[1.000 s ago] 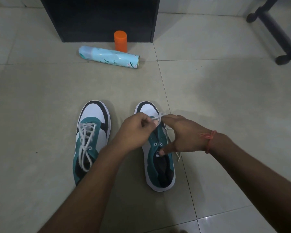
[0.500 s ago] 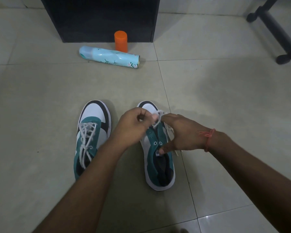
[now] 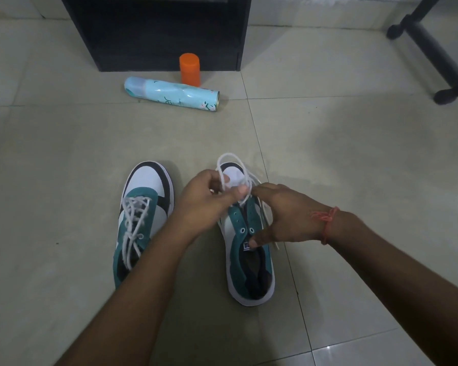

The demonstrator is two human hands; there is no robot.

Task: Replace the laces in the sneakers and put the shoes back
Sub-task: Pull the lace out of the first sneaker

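While the right hand (image 3: 278, 215) pins the right sneaker (image 3: 249, 260) on the floor (image 3: 354, 154) by its tongue, the left hand (image 3: 206, 199), grip pinching the white lace (image 3: 232, 165), should draw slack evenly through the front eyelets; heel near, toe pointing away, long axis near-to-far.

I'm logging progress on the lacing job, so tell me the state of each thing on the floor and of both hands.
left sneaker: laced, flat on the floor
right sneaker: upper eyelets empty
white lace: looped above the right sneaker's toe
left hand: pinching the lace
right hand: resting on the right sneaker, thumb at its tongue
spray can: lying on its side
orange cap: standing upright
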